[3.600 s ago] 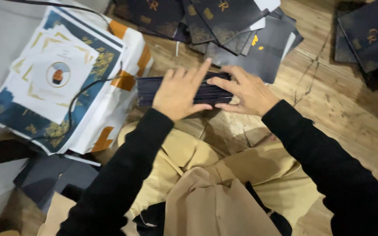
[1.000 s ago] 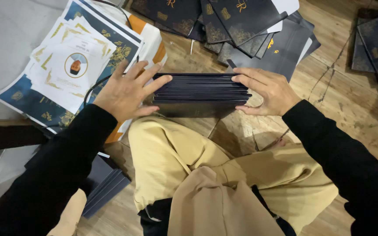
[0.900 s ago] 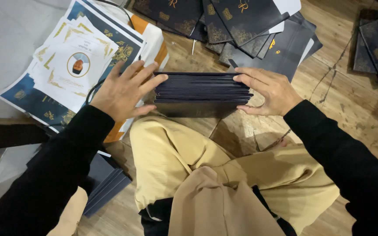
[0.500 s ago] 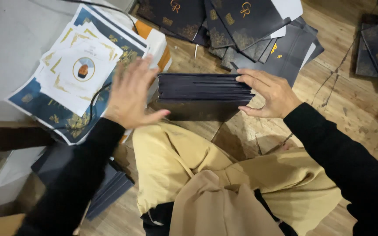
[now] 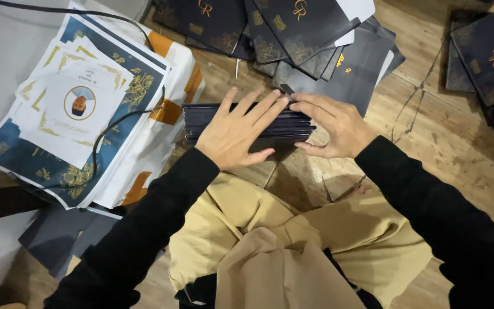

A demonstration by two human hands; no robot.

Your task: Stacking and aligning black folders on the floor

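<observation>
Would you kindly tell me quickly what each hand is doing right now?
Left hand: open, palm flat on top of the dark card stack.
Right hand: open, fingers against the stack's right end; no closed grip.

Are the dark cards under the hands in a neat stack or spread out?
Neat stack: the dark cards lie edge over edge, left hand flat on top, right hand against the right end.

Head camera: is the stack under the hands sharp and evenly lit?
Head view: the dark card stack is sharp, no motion blur on left hand or right hand; light is soft, the wooden floor brighter, the bottom-left corner dim.
</observation>
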